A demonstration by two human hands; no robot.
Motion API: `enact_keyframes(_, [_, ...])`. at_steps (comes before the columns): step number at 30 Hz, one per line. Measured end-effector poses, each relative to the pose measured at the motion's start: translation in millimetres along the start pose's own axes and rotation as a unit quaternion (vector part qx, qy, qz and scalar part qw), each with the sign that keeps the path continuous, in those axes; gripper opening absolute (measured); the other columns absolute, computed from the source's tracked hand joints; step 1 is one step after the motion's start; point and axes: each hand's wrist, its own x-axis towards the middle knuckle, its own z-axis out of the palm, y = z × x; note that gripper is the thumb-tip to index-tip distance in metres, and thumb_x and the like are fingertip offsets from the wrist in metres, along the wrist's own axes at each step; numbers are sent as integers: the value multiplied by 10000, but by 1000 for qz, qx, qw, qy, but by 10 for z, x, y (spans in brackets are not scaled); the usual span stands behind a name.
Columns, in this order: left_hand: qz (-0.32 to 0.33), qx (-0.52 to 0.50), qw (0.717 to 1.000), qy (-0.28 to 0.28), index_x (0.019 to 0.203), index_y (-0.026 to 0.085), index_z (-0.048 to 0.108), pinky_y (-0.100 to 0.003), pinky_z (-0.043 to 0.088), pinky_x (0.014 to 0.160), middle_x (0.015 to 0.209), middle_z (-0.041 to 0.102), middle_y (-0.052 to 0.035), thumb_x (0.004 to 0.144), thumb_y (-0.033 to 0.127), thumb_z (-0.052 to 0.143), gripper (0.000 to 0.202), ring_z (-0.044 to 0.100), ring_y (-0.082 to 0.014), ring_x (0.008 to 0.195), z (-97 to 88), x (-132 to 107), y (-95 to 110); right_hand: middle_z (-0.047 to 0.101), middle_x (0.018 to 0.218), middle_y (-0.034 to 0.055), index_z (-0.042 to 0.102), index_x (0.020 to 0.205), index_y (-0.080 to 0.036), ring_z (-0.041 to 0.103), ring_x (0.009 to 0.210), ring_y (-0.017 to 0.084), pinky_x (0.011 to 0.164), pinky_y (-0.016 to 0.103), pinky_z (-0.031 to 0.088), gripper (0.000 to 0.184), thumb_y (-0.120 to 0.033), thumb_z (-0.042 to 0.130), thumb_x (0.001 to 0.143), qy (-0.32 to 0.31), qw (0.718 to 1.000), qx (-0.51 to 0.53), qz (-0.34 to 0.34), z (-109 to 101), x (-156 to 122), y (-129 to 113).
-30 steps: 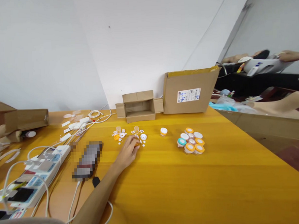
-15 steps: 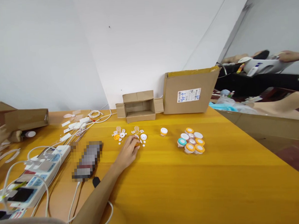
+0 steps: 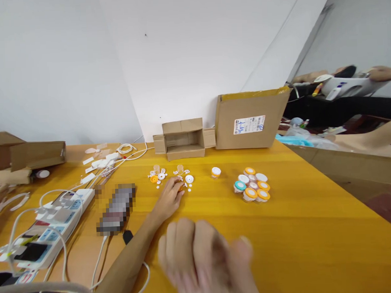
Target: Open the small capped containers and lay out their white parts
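Note:
My left hand (image 3: 168, 200) rests on the table with its fingers closed on an orange cap (image 3: 180, 188), mostly covered by the fingertips. Beside it are a white round lid (image 3: 189, 179), an orange lid (image 3: 154, 179), a white ring (image 3: 161, 176), two small clear cups (image 3: 180, 168) and several small white pieces. My right hand (image 3: 203, 258) is raised low in the view, close to the camera. Its fingers look curled, but motion blurs them, and I cannot see anything in them.
Several capped jars (image 3: 250, 193) are grouped on the right, with one white-topped jar (image 3: 216, 172) apart. An open carton (image 3: 186, 153) and a larger box (image 3: 251, 118) stand against the wall. A phone (image 3: 117, 210), cables and a power strip (image 3: 61, 228) lie left.
My right hand has come into view at the bottom. My left hand stays at the small parts with the orange cap. Another person's hand at the far left is gone from view.

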Motion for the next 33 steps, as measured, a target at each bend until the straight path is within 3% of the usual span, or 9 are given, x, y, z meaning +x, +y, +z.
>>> enact_keyframes(2, [-2,-15,1000,10,1138,228,595,-393,502,1037,1256,569,-97,929,112,462,274,564,-224,1214,15,0,-11,553,669,13,512,706,-253,545,655,180,637,317,468,459,-593,371,979,72,996,-32,36,-229,146,153])
enact_keyframes(4, [-8,-29,999,12,1159,238,587,-373,508,1021,1260,570,-91,911,76,448,328,569,-214,1208,14,5,-9,578,705,2,543,733,-235,560,701,172,671,301,453,319,-469,527,950,59,979,-179,79,-553,223,339])
enact_keyframes(9, [-51,-30,998,36,1145,257,583,-365,503,1003,1224,589,-63,862,52,514,356,585,-211,1168,-17,26,-2,652,864,33,574,909,-232,619,835,222,776,356,496,50,-219,564,861,9,858,-509,75,-1293,255,781])
enact_keyframes(11, [-73,-16,996,51,1088,247,595,-362,509,973,1169,600,-55,854,86,577,284,600,-215,1115,-25,32,-9,658,935,53,575,957,-232,622,894,234,803,368,502,135,-142,532,866,-33,801,-596,53,-1396,258,856])
enact_keyframes(15, [-117,31,991,58,975,234,620,-342,526,857,1014,605,-29,847,165,655,149,620,-208,945,-44,34,-14,647,993,87,599,963,-215,604,906,250,783,377,488,129,-136,511,912,-115,676,-728,-7,-1345,258,861])
enact_keyframes(18, [-143,61,987,42,922,230,647,-324,521,793,957,602,-26,863,220,661,61,620,-205,888,-59,31,2,651,1014,97,624,965,-206,592,900,244,765,375,467,146,-165,485,949,-133,617,-775,-37,-1295,251,836])
enact_keyframes(22, [-135,81,987,34,920,224,676,-338,520,788,920,612,-42,902,244,616,66,621,-217,881,-58,34,14,671,1103,103,646,1063,-199,594,938,238,775,373,459,192,-210,478,972,-153,603,-781,-44,-1333,291,811])
enact_keyframes(29, [-61,92,992,60,1019,223,662,-373,529,860,991,623,-62,899,238,607,133,613,-235,963,-24,16,2,652,1263,113,630,1207,-210,595,1122,238,893,377,493,283,-263,451,994,-177,641,-745,-45,-1448,437,802])
enact_keyframes(33, [-48,98,992,65,1082,237,638,-387,527,893,1043,612,-62,869,269,653,216,610,-243,1002,-17,-1,12,646,1298,119,629,1231,-207,593,1174,236,951,391,501,326,-257,397,1007,-183,645,-740,-56,-1491,390,804])
